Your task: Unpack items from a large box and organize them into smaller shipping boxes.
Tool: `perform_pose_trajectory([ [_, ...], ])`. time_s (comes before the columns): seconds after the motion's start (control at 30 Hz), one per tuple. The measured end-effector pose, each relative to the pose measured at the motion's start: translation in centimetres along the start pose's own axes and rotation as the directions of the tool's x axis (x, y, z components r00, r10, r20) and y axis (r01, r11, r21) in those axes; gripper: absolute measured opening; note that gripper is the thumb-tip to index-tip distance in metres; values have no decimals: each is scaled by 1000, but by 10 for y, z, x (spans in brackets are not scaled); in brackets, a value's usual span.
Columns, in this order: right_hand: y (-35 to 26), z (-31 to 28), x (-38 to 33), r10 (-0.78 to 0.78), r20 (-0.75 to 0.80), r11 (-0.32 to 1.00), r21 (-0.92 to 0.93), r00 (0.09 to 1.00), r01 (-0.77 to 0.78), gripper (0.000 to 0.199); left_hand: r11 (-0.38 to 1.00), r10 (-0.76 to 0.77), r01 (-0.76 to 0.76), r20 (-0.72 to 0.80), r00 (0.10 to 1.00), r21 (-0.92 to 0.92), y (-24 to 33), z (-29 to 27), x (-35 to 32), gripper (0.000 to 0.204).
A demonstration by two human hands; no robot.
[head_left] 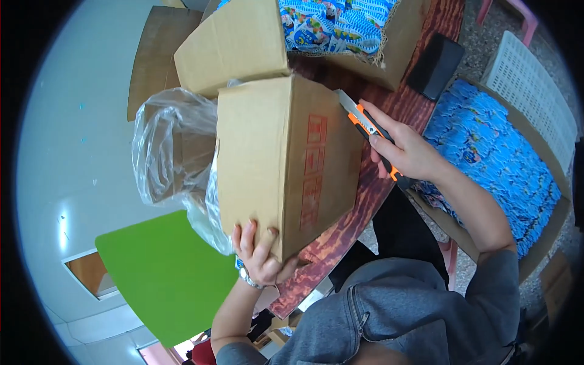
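The left hand (261, 261) is curled around the near corner of a brown cardboard box (252, 158), its fingertips bent onto the plain face; the thumb's hold is partly hidden. The right hand (404, 149) is closed in a fist-like grip around an orange-and-black box cutter (371, 125), whose bare blade (345, 102) reaches the box's far right edge. Whether it has gone into the board cannot be told.

The box sits between the hands, on or over the bench (328, 249). Its walls look stiff and straight, likely to bear a firm press at corners and folds but to dent mid-panel. Its contents are hidden, so the weight is uncertain; if full, it would probably want both palms low on opposite sides. Smooth board may slide a little under bare fingers. The cutter should be light and rigid, best taken by its handle, well back from the blade.

The bench edge slants just right of the left hand, leaving a narrow strip beside the box. Left of the box, a clear plastic bag (158, 158), limp and apt to snag, crowds that side. Beyond the hands, an open carton (231, 48) of blue packets (334, 24) stands close behind the box, blocking room that way; a black phone (435, 66) lies past the right hand, near the bench edge.
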State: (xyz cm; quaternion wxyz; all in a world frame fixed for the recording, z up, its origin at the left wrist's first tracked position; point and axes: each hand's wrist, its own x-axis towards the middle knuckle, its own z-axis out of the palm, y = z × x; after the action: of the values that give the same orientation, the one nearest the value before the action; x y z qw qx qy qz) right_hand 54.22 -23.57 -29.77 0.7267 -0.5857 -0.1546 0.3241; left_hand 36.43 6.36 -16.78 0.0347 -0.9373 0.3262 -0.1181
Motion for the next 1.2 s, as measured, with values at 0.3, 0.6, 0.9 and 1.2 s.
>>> perform_pose_trajectory([
  [0.3, 11, 49, -24, -32, -157, 998, 39, 987, 39, 64, 1000, -15, 15, -113, 993, 2, 9, 3, 12, 30],
  [0.6, 20, 83, -49, -24, -168, 998, 52, 986, 33, 65, 1000, -9, 8, -180, 984, -7, 11, 2, 13, 26],
  [0.9, 33, 118, -78, -2, -127, 999, 46, 992, 8, 65, 1000, -9, 10, -192, 981, 4, 14, 2, 10, 24],
  [1.2, 44, 155, -104, 19, -93, 998, 66, 995, -13, 67, 1000, 7, -3, -224, 975, 17, 16, 2, 5, 22],
])
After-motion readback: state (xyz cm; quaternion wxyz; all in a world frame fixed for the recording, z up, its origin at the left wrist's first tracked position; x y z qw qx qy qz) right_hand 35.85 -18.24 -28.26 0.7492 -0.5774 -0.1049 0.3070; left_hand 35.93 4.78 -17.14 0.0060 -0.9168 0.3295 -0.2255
